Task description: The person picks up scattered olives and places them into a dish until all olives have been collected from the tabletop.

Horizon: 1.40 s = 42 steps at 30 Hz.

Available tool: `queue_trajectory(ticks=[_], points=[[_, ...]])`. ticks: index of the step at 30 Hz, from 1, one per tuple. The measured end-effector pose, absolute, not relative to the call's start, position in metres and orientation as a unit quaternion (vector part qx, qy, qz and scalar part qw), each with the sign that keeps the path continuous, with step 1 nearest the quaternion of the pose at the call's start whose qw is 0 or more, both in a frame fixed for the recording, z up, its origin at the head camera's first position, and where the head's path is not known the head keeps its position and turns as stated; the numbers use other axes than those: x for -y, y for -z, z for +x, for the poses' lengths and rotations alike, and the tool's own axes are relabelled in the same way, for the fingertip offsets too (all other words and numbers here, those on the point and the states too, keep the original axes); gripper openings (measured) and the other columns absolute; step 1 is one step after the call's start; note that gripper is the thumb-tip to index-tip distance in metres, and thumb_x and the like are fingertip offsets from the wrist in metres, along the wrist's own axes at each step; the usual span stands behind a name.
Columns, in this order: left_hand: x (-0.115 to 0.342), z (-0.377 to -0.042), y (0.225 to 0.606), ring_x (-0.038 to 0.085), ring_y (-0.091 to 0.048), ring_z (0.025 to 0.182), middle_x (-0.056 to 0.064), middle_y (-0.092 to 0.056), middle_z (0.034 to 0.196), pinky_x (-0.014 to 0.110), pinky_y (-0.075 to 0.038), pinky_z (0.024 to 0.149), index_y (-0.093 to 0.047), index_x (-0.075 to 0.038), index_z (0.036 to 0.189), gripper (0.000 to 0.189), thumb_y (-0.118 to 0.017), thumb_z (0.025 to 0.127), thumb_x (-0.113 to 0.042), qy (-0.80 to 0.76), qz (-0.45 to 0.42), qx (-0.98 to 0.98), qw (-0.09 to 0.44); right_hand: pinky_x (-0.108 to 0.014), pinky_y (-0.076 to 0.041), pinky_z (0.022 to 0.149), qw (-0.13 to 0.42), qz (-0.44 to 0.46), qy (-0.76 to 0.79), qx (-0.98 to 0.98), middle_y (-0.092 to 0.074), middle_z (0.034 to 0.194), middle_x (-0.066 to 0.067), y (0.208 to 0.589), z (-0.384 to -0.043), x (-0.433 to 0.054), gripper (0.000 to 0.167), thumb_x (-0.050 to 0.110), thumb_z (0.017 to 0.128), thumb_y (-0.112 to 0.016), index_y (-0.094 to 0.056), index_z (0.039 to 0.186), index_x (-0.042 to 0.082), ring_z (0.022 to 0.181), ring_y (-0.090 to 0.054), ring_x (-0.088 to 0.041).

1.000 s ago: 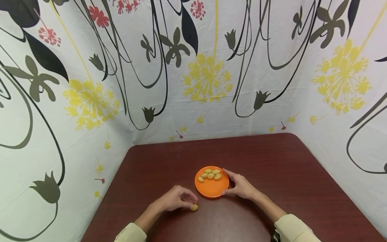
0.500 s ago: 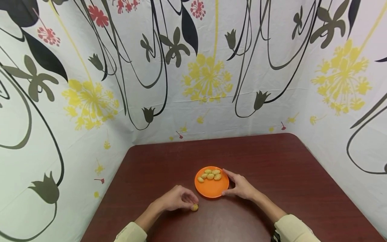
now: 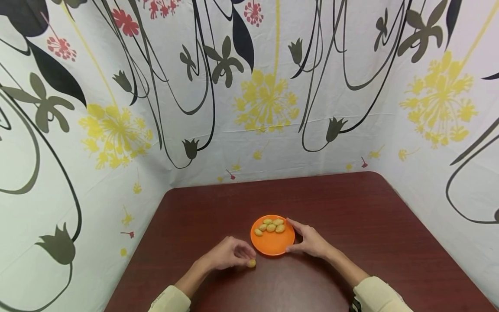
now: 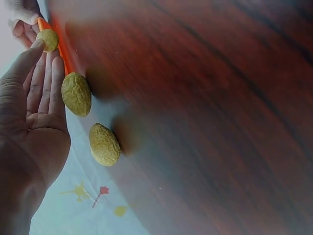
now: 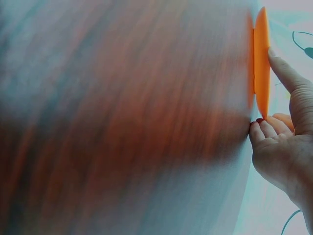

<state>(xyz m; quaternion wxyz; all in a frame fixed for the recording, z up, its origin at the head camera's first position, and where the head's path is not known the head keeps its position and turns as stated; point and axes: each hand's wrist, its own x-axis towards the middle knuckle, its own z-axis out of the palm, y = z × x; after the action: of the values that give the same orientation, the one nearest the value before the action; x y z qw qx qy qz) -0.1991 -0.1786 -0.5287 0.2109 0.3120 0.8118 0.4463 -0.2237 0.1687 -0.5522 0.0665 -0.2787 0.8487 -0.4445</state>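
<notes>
My left hand [image 3: 229, 254] pinches a small wrinkled yellow-green oval fruit [image 3: 251, 263], olive-like in shape, between thumb and fingertips, just front-left of an orange plate [image 3: 273, 246]. In the left wrist view the pinched fruit [image 4: 48, 40] shows at the fingertips. Beside the palm there, two more such fruits lie on the table, one nearer the fingers [image 4: 77, 94] and another nearer the wrist [image 4: 104, 145]; the hand hides them in the head view. My right hand [image 3: 312, 241] holds the plate's right rim, thumb at the front, fingers farther back. Several similar fruits [image 3: 270, 227] sit on the plate's far half.
The dark red-brown wooden table [image 3: 331, 203] has rounded far corners. Behind it and at both sides hangs a white cloth [image 3: 257, 160] printed with flowers and stems.
My left hand has shifted slightly forward, toward the plate, with the pinched fruit. The right hand stays at the plate's rim. The head view has moved a little.
</notes>
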Motion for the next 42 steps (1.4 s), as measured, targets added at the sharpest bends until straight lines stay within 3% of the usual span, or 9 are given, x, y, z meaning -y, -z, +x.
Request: queue_trajectory(ticks=[24, 31, 42], points=[[0.168, -0.211, 0.521, 0.013, -0.076, 0.096, -0.006, -0.079, 0.104, 0.027, -0.062, 0.086, -0.080, -0.016, 0.113, 0.017, -0.081, 0.096, -0.012, -0.477, 0.283, -0.812, 0.181, -0.061, -0.037, 0.115, 0.066, -0.280, 0.444, -0.849, -0.039, 0.162, -0.032, 0.546, -0.221, -0.168, 0.098, 0.026, 0.090, -0.089, -0.032, 0.160, -0.012, 0.149, -0.039, -0.047], [0.162, -0.216, 0.521, 0.011, -0.075, 0.097, -0.008, -0.078, 0.107, 0.026, -0.061, 0.085, -0.081, -0.017, 0.114, 0.017, -0.082, 0.096, -0.016, -0.469, 0.284, -0.823, 0.148, -0.059, -0.037, 0.116, 0.066, -0.276, 0.439, -0.852, -0.038, 0.163, -0.030, 0.548, -0.222, -0.168, 0.099, 0.029, 0.090, -0.089, -0.031, 0.161, -0.010, 0.150, -0.040, -0.044], [0.148, -0.226, 0.527, 0.008, -0.073, 0.097, -0.007, -0.077, 0.108, 0.025, -0.061, 0.086, -0.079, -0.010, 0.116, 0.019, -0.080, 0.097, -0.012, -0.466, 0.281, -0.836, 0.069, -0.060, -0.037, 0.116, 0.063, -0.278, 0.441, -0.851, -0.039, 0.163, -0.030, 0.548, -0.222, -0.168, 0.098, 0.029, 0.090, -0.088, -0.032, 0.161, -0.010, 0.149, -0.040, -0.045]])
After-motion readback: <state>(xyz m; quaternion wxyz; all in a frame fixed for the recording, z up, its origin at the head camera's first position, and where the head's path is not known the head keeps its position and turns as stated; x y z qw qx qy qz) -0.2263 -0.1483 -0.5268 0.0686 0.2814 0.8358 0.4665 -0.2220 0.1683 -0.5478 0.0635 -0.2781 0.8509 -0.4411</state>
